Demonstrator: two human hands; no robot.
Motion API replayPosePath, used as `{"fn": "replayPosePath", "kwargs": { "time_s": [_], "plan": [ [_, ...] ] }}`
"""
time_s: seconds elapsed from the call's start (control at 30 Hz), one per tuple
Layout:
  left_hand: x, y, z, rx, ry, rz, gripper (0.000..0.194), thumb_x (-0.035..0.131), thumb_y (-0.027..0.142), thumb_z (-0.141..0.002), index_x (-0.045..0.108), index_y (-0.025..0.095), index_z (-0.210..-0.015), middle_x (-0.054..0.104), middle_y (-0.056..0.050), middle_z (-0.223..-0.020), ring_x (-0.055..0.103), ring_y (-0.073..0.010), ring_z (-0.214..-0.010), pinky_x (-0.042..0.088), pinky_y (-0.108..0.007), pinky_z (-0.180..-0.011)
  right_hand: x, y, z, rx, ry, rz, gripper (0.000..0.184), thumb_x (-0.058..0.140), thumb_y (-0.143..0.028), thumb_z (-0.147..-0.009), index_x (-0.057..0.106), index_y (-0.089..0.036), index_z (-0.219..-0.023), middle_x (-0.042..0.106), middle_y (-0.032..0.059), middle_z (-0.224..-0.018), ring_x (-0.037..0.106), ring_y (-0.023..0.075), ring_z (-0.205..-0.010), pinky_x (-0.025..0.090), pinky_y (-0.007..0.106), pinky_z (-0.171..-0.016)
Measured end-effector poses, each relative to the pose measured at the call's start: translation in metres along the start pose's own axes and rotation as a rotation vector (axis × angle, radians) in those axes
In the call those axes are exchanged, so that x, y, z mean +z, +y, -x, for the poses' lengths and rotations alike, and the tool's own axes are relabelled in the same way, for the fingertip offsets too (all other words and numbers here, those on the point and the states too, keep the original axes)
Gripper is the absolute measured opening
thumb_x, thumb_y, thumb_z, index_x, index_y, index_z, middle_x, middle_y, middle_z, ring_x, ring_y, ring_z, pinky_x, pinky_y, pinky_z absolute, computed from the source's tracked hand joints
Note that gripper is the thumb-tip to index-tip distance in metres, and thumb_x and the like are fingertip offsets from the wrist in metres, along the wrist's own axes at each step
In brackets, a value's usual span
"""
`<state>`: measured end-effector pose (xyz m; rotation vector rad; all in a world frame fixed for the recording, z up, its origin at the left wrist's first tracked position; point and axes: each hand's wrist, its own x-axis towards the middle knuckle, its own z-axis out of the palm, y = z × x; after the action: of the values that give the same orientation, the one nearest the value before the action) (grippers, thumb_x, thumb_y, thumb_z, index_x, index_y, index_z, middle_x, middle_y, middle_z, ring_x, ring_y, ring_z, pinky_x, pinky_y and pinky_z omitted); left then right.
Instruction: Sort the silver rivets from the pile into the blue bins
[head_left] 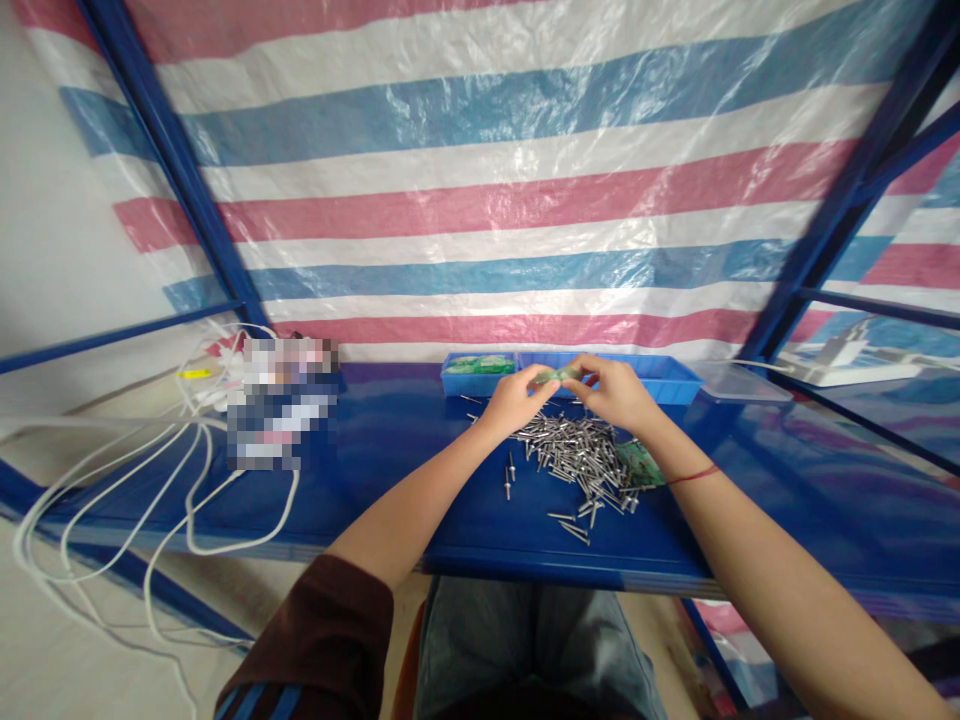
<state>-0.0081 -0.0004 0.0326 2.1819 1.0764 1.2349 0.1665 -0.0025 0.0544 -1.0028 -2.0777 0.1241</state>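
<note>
My left hand [516, 402] and my right hand [611, 394] meet above the far part of the blue table. Between them they pinch a small greenish see-through plastic bag [553, 376], its contents too small to tell. Below the hands lies a loose pile of silver pop rivets [568, 448], with several strays nearer the front edge. A green printed packet [640, 464] rests at the pile's right side, under my right wrist. Just behind the hands stands a long blue bin [671, 377], partly hidden by my right hand.
Green packets [480, 365] fill a smaller blue bin [459, 384] at the back. White cables [199, 500] loop over the table's left end beside a blurred-out patch. A clear plastic lid [742, 382] and a white power strip [844, 357] lie at right. Blue posts frame a striped sheet.
</note>
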Motion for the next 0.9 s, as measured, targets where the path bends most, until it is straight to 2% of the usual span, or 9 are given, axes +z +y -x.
{"fn": "replayPosePath", "kwargs": {
  "time_s": [0.1, 0.17, 0.27, 0.37, 0.47, 0.57, 0.63, 0.73, 0.9],
  "plan": [
    [-0.003, 0.004, -0.002, -0.090, -0.013, 0.207, 0.041, 0.044, 0.047, -0.086, 0.049, 0.025, -0.121, 0.058, -0.007, -0.120, 0.058, -0.0183, -0.100, 0.046, -0.027, -0.077, -0.003, -0.003, 0.000, -0.026, 0.093, -0.004, 0.013, 0.050, -0.022, -0.077, 0.061, -0.018, -0.082, 0.067, 0.0065, -0.083, 0.060, 0.0178, -0.074, 0.047, 0.033, -0.070],
    [-0.005, 0.006, -0.004, -0.222, -0.001, 0.331, 0.048, 0.035, 0.054, -0.087, 0.049, 0.024, -0.121, 0.055, -0.009, -0.124, 0.061, -0.0188, -0.095, 0.048, -0.026, -0.069, -0.005, -0.006, 0.000, -0.034, 0.141, -0.023, 0.016, 0.048, -0.020, -0.077, 0.062, -0.019, -0.085, 0.067, 0.0074, -0.091, 0.061, 0.0191, -0.081, 0.047, 0.034, -0.073],
    [-0.005, 0.009, -0.006, -0.358, -0.049, 0.477, 0.049, 0.039, 0.056, -0.084, 0.058, 0.018, -0.108, 0.063, -0.010, -0.108, 0.063, -0.0155, -0.080, 0.044, -0.021, -0.056, -0.006, -0.012, 0.001, -0.068, 0.146, -0.062, 0.018, 0.048, -0.020, -0.077, 0.063, -0.020, -0.086, 0.065, 0.0075, -0.095, 0.060, 0.0197, -0.088, 0.048, 0.035, -0.075],
    [-0.003, 0.010, -0.006, -0.354, -0.071, 0.592, 0.033, 0.053, 0.043, -0.081, 0.061, 0.015, -0.096, 0.065, -0.007, -0.091, 0.061, -0.0110, -0.073, 0.039, -0.017, -0.052, -0.004, -0.015, 0.001, -0.098, 0.127, -0.088, 0.019, 0.048, -0.022, -0.078, 0.065, -0.020, -0.088, 0.062, 0.0078, -0.103, 0.058, 0.0194, -0.093, 0.048, 0.034, -0.074],
    [-0.003, 0.010, -0.005, -0.334, 0.039, 0.648, 0.023, 0.056, 0.034, -0.081, 0.059, 0.013, -0.090, 0.063, -0.005, -0.085, 0.059, -0.0091, -0.071, 0.038, -0.016, -0.051, 0.000, -0.014, 0.001, 0.008, 0.180, -0.186, 0.026, 0.048, -0.030, -0.082, 0.060, -0.021, -0.103, 0.062, 0.0085, -0.103, 0.059, 0.0168, -0.082, 0.049, 0.032, -0.069],
    [-0.005, 0.010, -0.006, -0.312, 0.121, 0.608, 0.021, 0.055, 0.033, -0.081, 0.058, 0.013, -0.087, 0.062, -0.004, -0.079, 0.058, -0.0095, -0.071, 0.038, -0.016, -0.053, 0.007, -0.013, 0.000, 0.155, 0.185, -0.402, 0.038, 0.045, -0.042, -0.084, 0.049, -0.019, -0.113, 0.062, 0.0063, -0.087, 0.058, 0.0137, -0.066, 0.049, 0.029, -0.058],
    [-0.005, 0.010, -0.006, -0.296, 0.116, 0.575, 0.021, 0.055, 0.033, -0.081, 0.058, 0.013, -0.086, 0.062, -0.003, -0.078, 0.058, -0.0104, -0.072, 0.039, -0.017, -0.054, 0.011, -0.013, 0.000, 0.191, 0.122, -0.479, 0.036, 0.049, -0.047, -0.081, 0.050, -0.017, -0.102, 0.060, 0.0037, -0.077, 0.057, 0.0130, -0.061, 0.048, 0.027, -0.054],
    [-0.004, 0.011, -0.005, -0.278, 0.089, 0.526, 0.021, 0.054, 0.032, -0.082, 0.060, 0.014, -0.090, 0.064, -0.004, -0.084, 0.059, -0.0128, -0.078, 0.042, -0.020, -0.060, 0.015, -0.013, -0.001, 0.180, 0.077, -0.407, 0.030, 0.057, -0.047, -0.075, 0.047, -0.018, -0.075, 0.053, -0.0004, -0.065, 0.052, 0.0118, -0.058, 0.045, 0.026, -0.052],
    [0.003, 0.018, -0.002, -0.330, 0.161, 0.452, 0.037, 0.058, 0.031, -0.080, 0.054, 0.018, -0.114, 0.064, -0.008, -0.101, 0.060, -0.0181, -0.090, 0.046, -0.029, -0.076, 0.014, -0.013, 0.001, 0.147, 0.286, -0.122, 0.023, 0.056, -0.038, -0.075, 0.043, -0.020, -0.067, 0.050, -0.0009, -0.061, 0.050, 0.0123, -0.059, 0.042, 0.026, -0.055]
  ]
}}
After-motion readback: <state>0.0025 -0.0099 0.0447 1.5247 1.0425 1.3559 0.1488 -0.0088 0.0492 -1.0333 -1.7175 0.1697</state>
